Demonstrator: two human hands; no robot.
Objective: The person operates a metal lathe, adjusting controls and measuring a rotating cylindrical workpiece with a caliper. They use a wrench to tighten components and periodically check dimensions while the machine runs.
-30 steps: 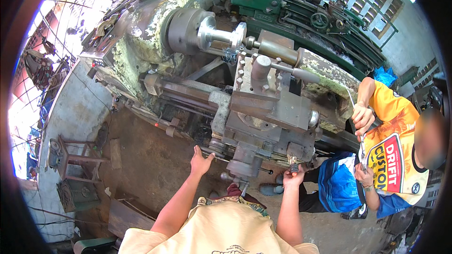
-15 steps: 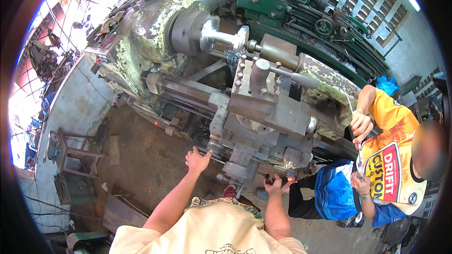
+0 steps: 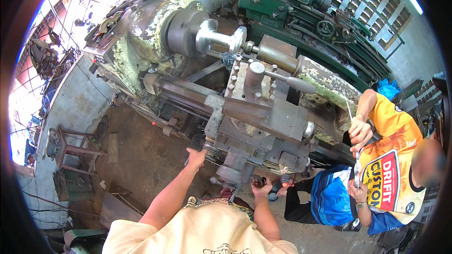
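Note:
I stand at a large worn lathe. My left hand (image 3: pixel 196 157) is closed at the rim of the carriage handwheel (image 3: pixel 215 152), its thumb raised. Palm up, my right hand (image 3: pixel 261 188) curls around the black-knobbed crank handle (image 3: pixel 256 178) at the front of the cross slide (image 3: pixel 232 175). Above them sits the tool post (image 3: pixel 252 77) with its long clamping lever (image 3: pixel 294 83). A shiny flanged metal workpiece (image 3: pixel 220 39) runs between the chuck (image 3: pixel 184 33) and the tailstock (image 3: pixel 275 55). Curled metal chips (image 3: pixel 228 59) hang below it.
On the right another person (image 3: pixel 376 169) in an orange and blue shirt holds a thin metal tool in both hands. A green lathe (image 3: pixel 273 7) stands behind. At left are a low stand (image 3: pixel 80 148), a wood block (image 3: pixel 113 148) and metal sheet (image 3: pixel 122 214).
My left hand has turned at the handwheel, with its fingers drawn in closer. My right hand has shifted slightly left with the crank knob. The whole view has shifted a little.

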